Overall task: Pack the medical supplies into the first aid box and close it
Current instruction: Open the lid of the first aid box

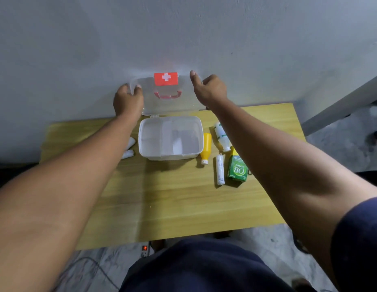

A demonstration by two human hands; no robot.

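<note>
The white first aid box (145, 148) stands open at the back of the wooden table, with a divider inside and nothing else visible in it. Its clear lid (173, 102), marked by a red cross label and a red handle, is raised upright against the wall. My left hand (128, 100) grips the lid's left edge and my right hand (208, 89) grips its right edge. Right of the box lie a yellow bottle (205, 147), a white bottle (221, 134), a white gauze roll (219, 172) and a green carton (237, 170). Two white rolls (128, 148) lie left of the box, partly hidden by my arm.
The wooden table (162, 203) stands against a grey wall. A power strip (145, 248) with a lit red switch and a cable lies on the floor below the table's front edge. A grey beam (341, 106) slants at the right.
</note>
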